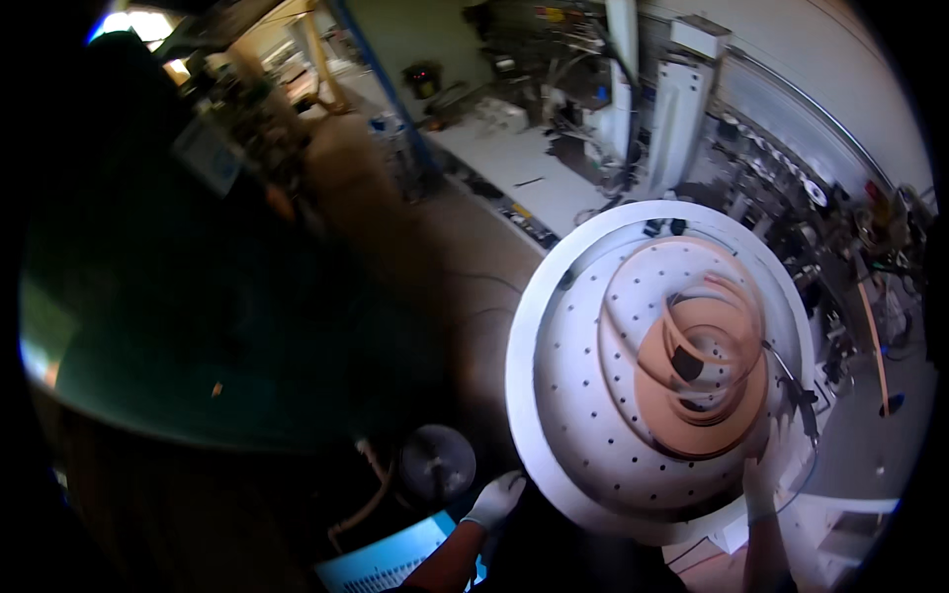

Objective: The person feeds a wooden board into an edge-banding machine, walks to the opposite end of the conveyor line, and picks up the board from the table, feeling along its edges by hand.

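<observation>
A round white metal fixture (563,435) with many small holes holds a salmon-coloured disc (660,420) and several loose, overlapping bands (707,287) of similar colour. My gloved left hand (494,499) is beside the fixture's lower-left rim, fingers curled together; what they hold, if anything, is hidden in shadow. My gloved right hand (766,465) reaches over the lower-right rim with fingers stretched out and apart, slightly blurred, just below a black and silver hand tool (799,395) with a hose. Whether it touches the tool is unclear.
A large dark green surface (237,326) fills the left. A round metal disc (437,460) and light-blue panel (390,553) lie lower left. Behind are a cluttered white bench (539,168), a blue post (390,104) and a grey column (675,119). Tools and parts (820,208) crowd the right.
</observation>
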Demonstrator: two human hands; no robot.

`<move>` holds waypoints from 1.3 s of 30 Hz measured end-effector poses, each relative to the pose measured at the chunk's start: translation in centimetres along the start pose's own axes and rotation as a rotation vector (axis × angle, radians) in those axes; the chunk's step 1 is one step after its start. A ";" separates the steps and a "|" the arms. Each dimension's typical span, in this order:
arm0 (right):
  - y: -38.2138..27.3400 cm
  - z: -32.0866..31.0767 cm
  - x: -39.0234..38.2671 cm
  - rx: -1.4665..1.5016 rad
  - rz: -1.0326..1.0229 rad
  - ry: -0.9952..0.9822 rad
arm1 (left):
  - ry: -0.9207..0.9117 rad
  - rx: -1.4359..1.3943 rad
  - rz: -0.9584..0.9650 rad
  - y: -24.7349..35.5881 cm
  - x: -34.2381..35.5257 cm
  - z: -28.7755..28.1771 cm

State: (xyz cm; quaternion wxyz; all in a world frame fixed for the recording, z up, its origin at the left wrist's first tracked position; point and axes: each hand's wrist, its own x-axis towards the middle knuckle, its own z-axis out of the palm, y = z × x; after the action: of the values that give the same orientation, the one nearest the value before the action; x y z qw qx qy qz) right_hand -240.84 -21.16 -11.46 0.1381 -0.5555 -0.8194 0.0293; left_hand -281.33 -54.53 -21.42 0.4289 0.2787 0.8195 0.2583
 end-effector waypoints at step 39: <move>-72.2 -10.0 43.0 0.898 -1.398 -0.186 | -0.425 0.639 -0.003 5.6 56.8 -41.4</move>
State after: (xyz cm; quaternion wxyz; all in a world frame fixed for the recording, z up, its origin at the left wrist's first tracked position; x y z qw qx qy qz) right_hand -318.20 -10.19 21.01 0.2643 0.1933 -0.8938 0.3064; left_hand -342.14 -19.65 -28.86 0.4810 0.4448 0.7518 -0.0745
